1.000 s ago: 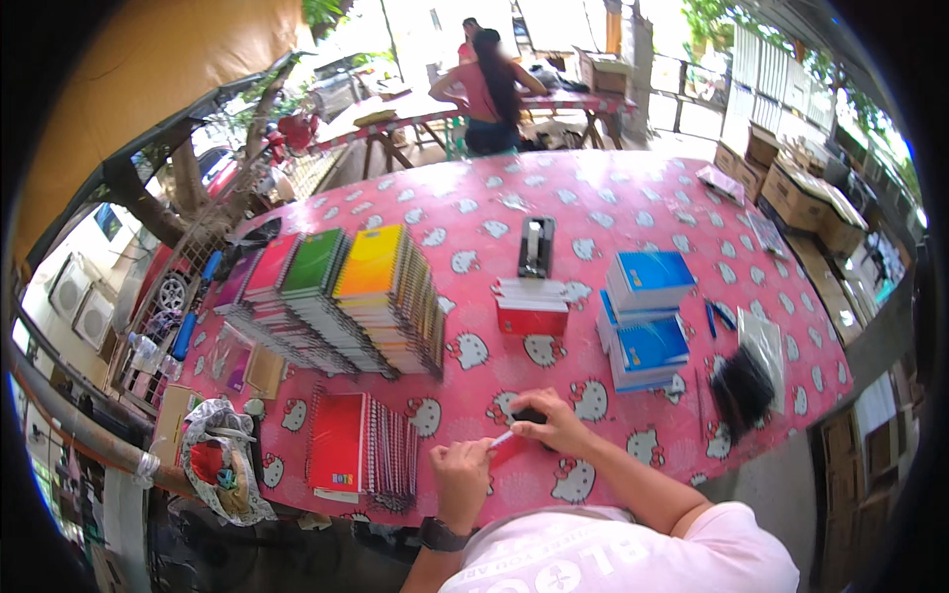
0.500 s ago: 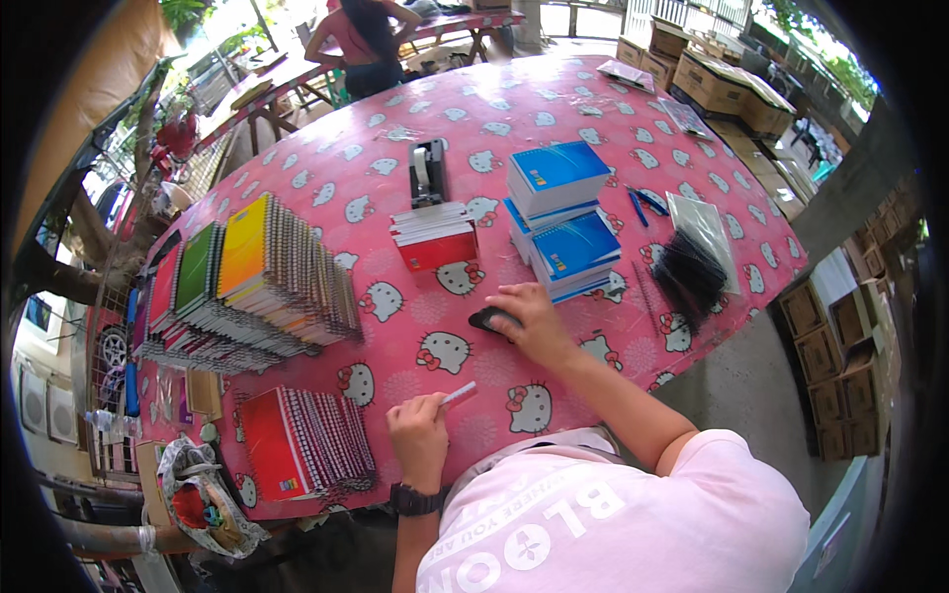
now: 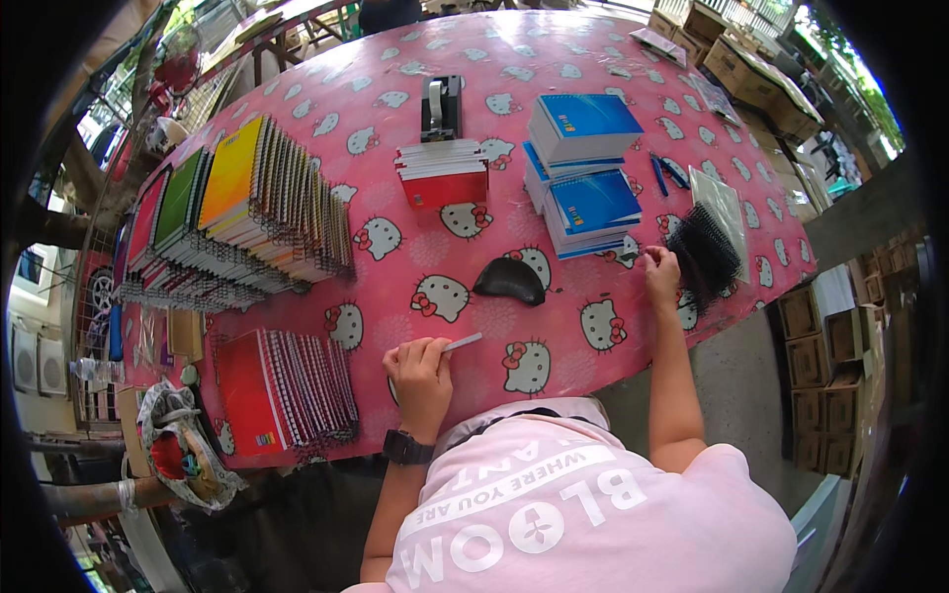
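Note:
My left hand (image 3: 420, 383), a dark watch on its wrist, is closed around a slim white stick (image 3: 463, 342) at the table's near side. My right hand (image 3: 660, 277) is beside a bundle of black spiral binding coils (image 3: 706, 255); its fingers are pinched, and what is between them is too small to make out. A black, curved, smooth piece (image 3: 509, 281) lies on the table between my hands. Beyond my right hand rises a stack of blue spiral notebooks (image 3: 593, 212). Small red notebooks (image 3: 443, 188) stand in a row near the middle.
Yellow (image 3: 232, 178), green and other spiral notebooks pile up at the left. Red spiral notebooks (image 3: 252, 390) are nearer. A tape dispenser (image 3: 442, 111) stands far back. Blue pens (image 3: 660, 176) lie right of the blue stack. Pink patterned cloth (image 3: 474, 371) covers the table; cartons (image 3: 820, 395) stand at right.
My right hand has let go of the black curved piece and moved right to the black coils. The left hand still holds the white stick. The view has tilted down.

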Demonstrator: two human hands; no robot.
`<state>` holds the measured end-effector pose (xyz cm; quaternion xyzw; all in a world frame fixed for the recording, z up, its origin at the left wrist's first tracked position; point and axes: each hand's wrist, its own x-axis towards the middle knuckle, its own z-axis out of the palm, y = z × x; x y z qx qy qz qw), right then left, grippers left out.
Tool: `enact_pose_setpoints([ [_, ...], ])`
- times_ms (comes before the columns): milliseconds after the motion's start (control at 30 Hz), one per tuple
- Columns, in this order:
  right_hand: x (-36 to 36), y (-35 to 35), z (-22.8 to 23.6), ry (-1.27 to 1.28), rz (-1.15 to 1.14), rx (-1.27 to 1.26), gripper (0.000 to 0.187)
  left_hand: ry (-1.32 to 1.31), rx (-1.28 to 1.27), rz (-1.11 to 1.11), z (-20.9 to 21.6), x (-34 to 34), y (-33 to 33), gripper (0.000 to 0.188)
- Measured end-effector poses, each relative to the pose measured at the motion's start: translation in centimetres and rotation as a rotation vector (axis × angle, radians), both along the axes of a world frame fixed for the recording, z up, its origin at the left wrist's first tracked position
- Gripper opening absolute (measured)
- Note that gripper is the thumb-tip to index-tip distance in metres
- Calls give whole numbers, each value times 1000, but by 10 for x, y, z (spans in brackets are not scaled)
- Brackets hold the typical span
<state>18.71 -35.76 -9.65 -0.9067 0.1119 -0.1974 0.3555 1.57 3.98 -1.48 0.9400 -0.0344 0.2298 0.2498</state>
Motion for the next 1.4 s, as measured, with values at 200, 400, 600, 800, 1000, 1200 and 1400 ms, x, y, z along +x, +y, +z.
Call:
enact_pose_setpoints([
  [200, -28, 73, 121, 28, 469, 732, 22, 53, 24, 92, -2, -10, 10, 16],
  [400, -53, 158, 148, 177, 887, 926, 20, -6, 7, 101, -3, -6, 4, 21],
  [600, -60, 194, 135, 112, 1053, 828, 22, 27, -87, 95, 2, -9, 5, 16],
  [800, -61, 203, 120, 182, 1060, 680, 29, 37, -87, 109, 2, -9, 7, 15],
  [1000, -70, 213, 94, 314, 1152, 262, 31, 58, -103, 79, 2, -7, 7, 14],
  [1200, -63, 212, 98, 361, 1335, 272, 31, 62, -107, 71, 1, -6, 10, 14],
  [1400, -67, 211, 105, 374, 1348, 275, 37, 43, -16, 23, 7, -6, 9, 24],
])
